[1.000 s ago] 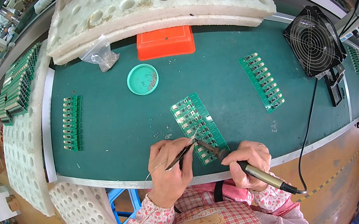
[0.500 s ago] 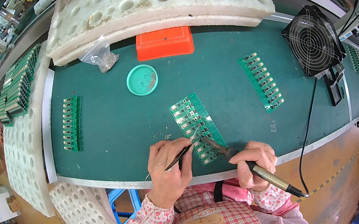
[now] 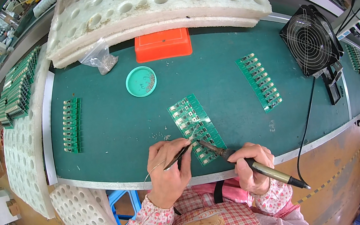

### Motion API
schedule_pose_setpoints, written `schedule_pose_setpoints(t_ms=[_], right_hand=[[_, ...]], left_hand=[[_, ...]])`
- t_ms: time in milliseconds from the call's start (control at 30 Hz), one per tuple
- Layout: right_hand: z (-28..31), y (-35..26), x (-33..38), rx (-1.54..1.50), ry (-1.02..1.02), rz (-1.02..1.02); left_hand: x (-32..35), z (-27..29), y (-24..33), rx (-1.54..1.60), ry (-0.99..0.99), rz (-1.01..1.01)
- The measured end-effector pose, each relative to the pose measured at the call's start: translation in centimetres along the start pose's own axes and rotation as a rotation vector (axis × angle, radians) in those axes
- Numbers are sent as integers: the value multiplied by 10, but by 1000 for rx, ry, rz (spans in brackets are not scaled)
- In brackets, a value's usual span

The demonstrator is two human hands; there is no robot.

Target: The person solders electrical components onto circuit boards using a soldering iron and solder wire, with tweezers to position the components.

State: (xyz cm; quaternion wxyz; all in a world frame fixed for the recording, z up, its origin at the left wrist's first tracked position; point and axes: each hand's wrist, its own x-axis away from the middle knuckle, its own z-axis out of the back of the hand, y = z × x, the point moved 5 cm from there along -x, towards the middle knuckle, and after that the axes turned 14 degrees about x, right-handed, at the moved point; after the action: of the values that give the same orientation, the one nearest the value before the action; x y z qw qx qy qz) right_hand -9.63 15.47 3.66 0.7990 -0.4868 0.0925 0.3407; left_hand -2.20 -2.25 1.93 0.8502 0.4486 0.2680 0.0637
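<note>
A green circuit board (image 3: 190,119) with rows of small components lies tilted on the green table before me. My left hand (image 3: 166,165) is closed on black tweezers (image 3: 177,156), and a thin solder wire (image 3: 150,172) runs through the same hand toward the board. My right hand (image 3: 255,162) grips a soldering iron (image 3: 271,172) like a pen. Its tip comes down on the board's lower half, close to the left fingertips. Whether the tip touches a joint is too small to tell.
Two narrower boards lie apart, a left one (image 3: 72,126) and a right one (image 3: 259,82). Farther back are a turquoise dish (image 3: 136,89) of tiny parts, a plastic bag (image 3: 101,60), a red box (image 3: 162,47) and white foam blocks (image 3: 153,13). A black fan (image 3: 311,41) stands right; the iron's cord (image 3: 306,131) hangs nearby.
The soldering iron and my right hand have shifted slightly left, bringing the tip nearer the left fingertips. My left hand keeps its hold. The whole view has drifted a little.
</note>
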Motion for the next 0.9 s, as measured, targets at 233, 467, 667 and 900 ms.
schedule_pose_setpoints(t_ms=[233, 467, 667, 900], right_hand=[[-7, 2, -6, -21, -2, -34], [-9, -1, -8, 3, 1, 15], [-9, -16, -15, 65, -96, 62], [-11, -26, -16, 121, -107, 115]], left_hand=[[0, 0, 0, -2, -8, 4], [-1, 1, 1, 6, -8, 4], [0, 0, 0, 28, -4, 20], [1, 1, -2, 35, -7, 44]])
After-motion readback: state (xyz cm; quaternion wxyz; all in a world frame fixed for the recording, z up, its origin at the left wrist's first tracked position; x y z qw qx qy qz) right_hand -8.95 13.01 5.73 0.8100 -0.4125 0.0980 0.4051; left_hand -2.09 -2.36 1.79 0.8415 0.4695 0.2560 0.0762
